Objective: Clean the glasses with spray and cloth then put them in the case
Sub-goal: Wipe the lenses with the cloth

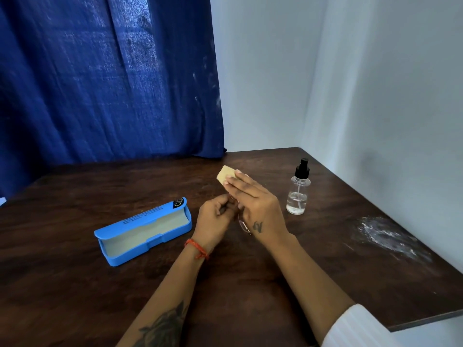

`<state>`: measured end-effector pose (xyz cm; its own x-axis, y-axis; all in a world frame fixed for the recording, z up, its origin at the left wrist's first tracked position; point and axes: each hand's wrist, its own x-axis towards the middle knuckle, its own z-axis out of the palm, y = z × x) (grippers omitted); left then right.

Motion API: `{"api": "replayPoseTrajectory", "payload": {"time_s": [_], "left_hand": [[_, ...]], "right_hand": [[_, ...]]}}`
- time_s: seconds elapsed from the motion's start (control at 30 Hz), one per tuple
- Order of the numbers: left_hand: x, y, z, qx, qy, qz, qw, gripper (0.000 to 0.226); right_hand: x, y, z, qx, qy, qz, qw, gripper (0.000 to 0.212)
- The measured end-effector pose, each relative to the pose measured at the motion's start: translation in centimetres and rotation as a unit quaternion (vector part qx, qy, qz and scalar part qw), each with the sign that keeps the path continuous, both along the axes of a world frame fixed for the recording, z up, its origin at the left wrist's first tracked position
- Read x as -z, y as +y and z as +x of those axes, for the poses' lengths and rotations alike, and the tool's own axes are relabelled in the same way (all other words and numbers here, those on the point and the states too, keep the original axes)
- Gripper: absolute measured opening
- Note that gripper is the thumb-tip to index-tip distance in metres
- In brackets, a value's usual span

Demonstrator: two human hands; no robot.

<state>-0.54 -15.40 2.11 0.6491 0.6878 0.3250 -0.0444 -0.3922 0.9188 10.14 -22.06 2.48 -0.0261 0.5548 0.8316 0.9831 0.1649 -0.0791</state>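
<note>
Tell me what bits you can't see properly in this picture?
- Glasses: head view; both hands cover them, only a thin frame piece shows.
- Cloth: right hand hides most of it.
- Left hand: what its fingers pinch is hidden.
- Case lid print: too small to read.

Left hand (215,216) pinching glasses (244,225), right hand (253,199) holding cloth (225,174), open case (142,231)
</note>
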Motion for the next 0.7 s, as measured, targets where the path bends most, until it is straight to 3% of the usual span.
{"api": "replayPoseTrajectory", "payload": {"time_s": [0.07,0.23,0.43,0.53,0.6,0.7], "left_hand": [[0.1,0.1,0.1,0.004,0.001,0.003,1.000,0.007],[-0.1,0.1,0.1,0.005,-0.004,0.000,1.000,0.010],[-0.3,0.1,-0.3,-0.006,-0.012,-0.016,1.000,0.011],[-0.4,0.1,-0.4,-0.019,-0.016,-0.019,0.999,0.008],[-0.5,0.1,-0.4,-0.033,-0.031,-0.020,0.999,0.007],[-0.5,0.2,-0.6,-0.035,-0.046,-0.025,0.998,0.008]], "right_hand": [[-0.2,-0.5,-0.2,0.013,0.061,0.029,0.998,0.036],[-0.5,-0.7,0.0,0.014,0.256,0.079,0.963,0.047],[-1.1,-0.7,0.7,-0.038,0.514,-0.018,0.856,0.046],[-1.5,-1.0,1.8,-0.055,0.585,0.009,0.809,0.054],[-1.7,-1.5,1.9,-0.031,0.523,0.060,0.850,0.055],[-1.3,-2.1,1.2,-0.015,0.278,0.067,0.958,0.040]]}}
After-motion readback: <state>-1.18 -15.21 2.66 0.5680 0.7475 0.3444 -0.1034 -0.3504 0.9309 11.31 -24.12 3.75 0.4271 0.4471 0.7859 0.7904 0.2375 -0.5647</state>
